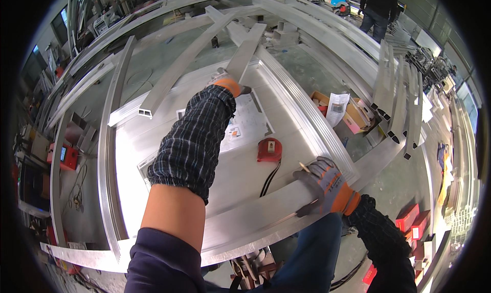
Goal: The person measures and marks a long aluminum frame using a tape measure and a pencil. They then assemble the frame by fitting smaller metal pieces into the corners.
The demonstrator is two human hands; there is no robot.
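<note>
My left hand (228,83), in a grey and orange glove, is closed round the near end of a flat aluminium bar (249,46). My right hand (328,187), gloved alike, rests on the broad aluminium profile (255,211) along the near side. A thin pencil-like stick (305,167) juts out between its fingers. Between my hands a red tape measure (269,150) with a black strap lies on the pale panel (286,114). Printed drawing sheets (248,120) lie partly under my left forearm. Ribbed aluminium frame rails (307,109) border the panel.
Long aluminium profiles (189,58) cross the far side. At the right stand a cardboard box (358,114) with a paper on it, a bundle of bar ends (399,98) and red boxes (411,219). A person in dark clothes (377,9) stands at the far right.
</note>
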